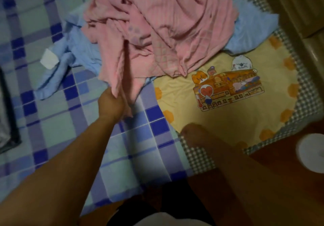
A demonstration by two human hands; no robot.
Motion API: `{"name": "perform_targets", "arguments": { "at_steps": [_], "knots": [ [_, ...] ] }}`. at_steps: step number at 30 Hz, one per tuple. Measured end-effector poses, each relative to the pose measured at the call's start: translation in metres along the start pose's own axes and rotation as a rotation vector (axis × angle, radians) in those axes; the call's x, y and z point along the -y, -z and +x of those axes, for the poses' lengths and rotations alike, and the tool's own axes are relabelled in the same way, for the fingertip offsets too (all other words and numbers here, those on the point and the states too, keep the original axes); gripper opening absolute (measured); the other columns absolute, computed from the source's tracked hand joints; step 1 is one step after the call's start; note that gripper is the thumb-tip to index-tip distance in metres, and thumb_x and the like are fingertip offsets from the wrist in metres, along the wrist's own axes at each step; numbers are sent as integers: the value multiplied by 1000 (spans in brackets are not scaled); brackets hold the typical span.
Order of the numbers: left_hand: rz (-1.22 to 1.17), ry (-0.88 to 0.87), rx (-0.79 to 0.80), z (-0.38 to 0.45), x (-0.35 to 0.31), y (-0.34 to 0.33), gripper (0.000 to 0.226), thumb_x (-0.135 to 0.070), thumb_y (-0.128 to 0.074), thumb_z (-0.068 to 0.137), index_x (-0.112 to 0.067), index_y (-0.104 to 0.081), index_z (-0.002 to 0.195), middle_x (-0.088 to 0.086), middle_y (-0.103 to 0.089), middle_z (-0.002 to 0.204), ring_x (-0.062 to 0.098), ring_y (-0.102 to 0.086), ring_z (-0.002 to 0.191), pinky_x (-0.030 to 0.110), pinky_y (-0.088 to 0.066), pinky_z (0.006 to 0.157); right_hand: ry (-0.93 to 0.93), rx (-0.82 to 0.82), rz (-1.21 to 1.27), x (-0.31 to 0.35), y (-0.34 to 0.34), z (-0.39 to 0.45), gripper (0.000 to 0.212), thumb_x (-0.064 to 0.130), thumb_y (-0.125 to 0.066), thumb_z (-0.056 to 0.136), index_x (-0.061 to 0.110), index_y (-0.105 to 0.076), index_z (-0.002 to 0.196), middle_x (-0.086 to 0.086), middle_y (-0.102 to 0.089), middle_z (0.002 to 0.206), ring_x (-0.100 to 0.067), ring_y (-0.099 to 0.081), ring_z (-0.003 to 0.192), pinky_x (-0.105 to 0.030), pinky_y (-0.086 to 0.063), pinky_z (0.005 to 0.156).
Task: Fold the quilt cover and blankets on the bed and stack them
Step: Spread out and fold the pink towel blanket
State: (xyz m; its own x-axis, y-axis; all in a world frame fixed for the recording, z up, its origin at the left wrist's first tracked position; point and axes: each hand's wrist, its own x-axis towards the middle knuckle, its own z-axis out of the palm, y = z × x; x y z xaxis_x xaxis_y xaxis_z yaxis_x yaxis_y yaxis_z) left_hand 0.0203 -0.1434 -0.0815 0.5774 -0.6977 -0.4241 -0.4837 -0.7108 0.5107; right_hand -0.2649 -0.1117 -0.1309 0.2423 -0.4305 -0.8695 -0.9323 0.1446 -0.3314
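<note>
Head view: left hand (112,103) has its grip closed round a hanging edge of the crumpled pink blanket (166,24), which lies heaped on a light-blue blanket (250,35) on the blue-checked bed (52,117). Right hand (194,134) is blurred; its grip cannot be told.

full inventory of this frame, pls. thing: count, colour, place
pink blanket: 1, pink, crumpled at top centre, over the blue one
blue blanket: 1, light blue, under the pink, spilling left and right
checked sheet: 1, blue, purple and pale green, covers the bed at left
cartoon cover: 1, yellow with gingham border, right
white label: 1, on blue blanket's left edge
white round object: 1, right edge, blurred
left hand: grips pink blanket's lower corner
right hand: rests on cartoon cover's edge, blurred
</note>
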Motion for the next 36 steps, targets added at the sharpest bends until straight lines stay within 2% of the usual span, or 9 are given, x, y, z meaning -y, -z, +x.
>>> {"name": "perform_targets", "arguments": {
  "at_steps": [3,8,11,13,16,20,23,26,36],
  "knots": [
    [-129,145,-34,-43,19,47,37,-17,-76,78,-19,-44,97,-2,-56,86,22,-63,76,27,-52,41,173,-108,213,40,21,-4,63,-9,-57,88,11,-44,146,-16,-55,138,-31,-58,118,-31,-48,94],
    [-215,26,116,-103,35,114,86,-48,-61,47,-26,-52,130,-3,-62,120,25,-61,98,38,-54,78,187,-115,370,102,15,-24,63,-15,-53,88,10,-43,145,-22,-56,127,-34,-56,81,-27,-49,53],
    [-392,-13,201,-127,48,146,30,-44,-54,91,-26,-70,109,-3,-73,105,13,-67,93,29,-49,77,209,-277,594,143,-9,-50,31,-5,-58,90,7,-62,119,-7,-59,88,-31,-59,71,-39,-54,64],
    [-399,-131,184,-146,56,170,33,-37,-47,102,-18,-68,84,-9,-70,81,0,-59,71,19,-45,68,252,-460,779,171,-27,-72,7,11,-64,92,8,-64,86,-4,-56,67,-24,-59,63,-39,-59,62],
    [-437,-242,234,-178,84,208,28,-33,-54,100,-16,-61,79,-11,-61,68,-4,-49,58,14,-40,56,272,-585,981,207,-64,-99,31,29,-54,99,13,-61,73,-5,-57,65,-21,-59,59,-45,-60,60],
    [-517,-234,305,-223,156,255,32,-38,-72,86,-11,-66,102,2,-68,87,10,-59,73,25,-46,65,361,-498,1309,234,-144,-137,39,3,-35,100,25,-48,128,5,-61,112,-23,-66,87,-39,-59,64],
    [-684,-167,355,-261,217,297,37,-31,-76,80,-5,-65,104,6,-67,86,16,-60,75,28,-48,61,233,-292,1521,247,-204,-164,43,20,-49,98,26,-45,140,3,-52,133,-29,-57,117,-52,-55,90],
    [-877,-104,380,-291,266,336,54,-29,-78,72,1,-63,114,13,-68,93,23,-61,80,26,-50,59,17,-129,1486,265,-247,-180,49,41,-53,96,19,-46,140,-6,-53,118,-29,-55,102,-54,-41,106],
    [-952,-172,436,-351,336,397,50,-22,-75,77,-6,-61,123,22,-69,117,30,-67,94,40,-53,84,-26,-112,1879,273,-357,-203,44,31,-59,97,12,-53,136,-19,-66,109,-39,-62,94,-57,-54,68]
  ]
}}
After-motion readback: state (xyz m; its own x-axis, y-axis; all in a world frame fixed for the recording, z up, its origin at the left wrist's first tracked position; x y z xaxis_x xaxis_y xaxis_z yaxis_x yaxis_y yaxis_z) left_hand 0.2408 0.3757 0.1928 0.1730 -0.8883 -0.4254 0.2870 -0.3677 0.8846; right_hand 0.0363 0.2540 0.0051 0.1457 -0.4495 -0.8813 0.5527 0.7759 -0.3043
